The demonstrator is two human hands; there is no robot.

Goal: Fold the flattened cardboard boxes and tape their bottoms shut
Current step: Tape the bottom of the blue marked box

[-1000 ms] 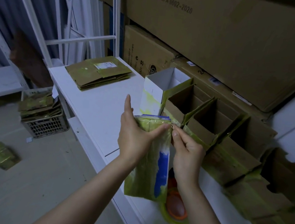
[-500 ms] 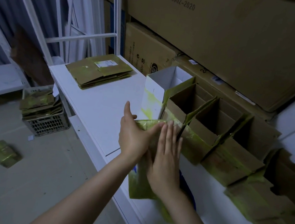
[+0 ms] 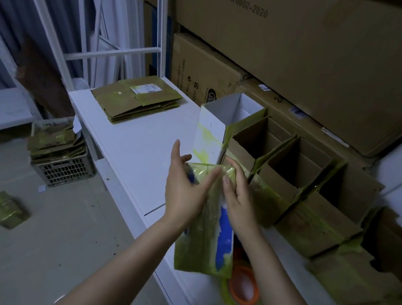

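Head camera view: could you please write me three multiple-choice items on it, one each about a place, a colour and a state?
1. Where does the tape roll lie?
A) on a chair
B) on the white table, below the held box
C) on a wall hook

2. What colour is its core?
A) black
B) orange
C) purple

3. How does the white box stand?
A) flattened
B) on its side
C) upright, top open

Key: 1 B, the roll shows on the tabletop just under the held box. 2 B, an orange ring shows inside the tape. 3 C, its white inner walls are visible from above.
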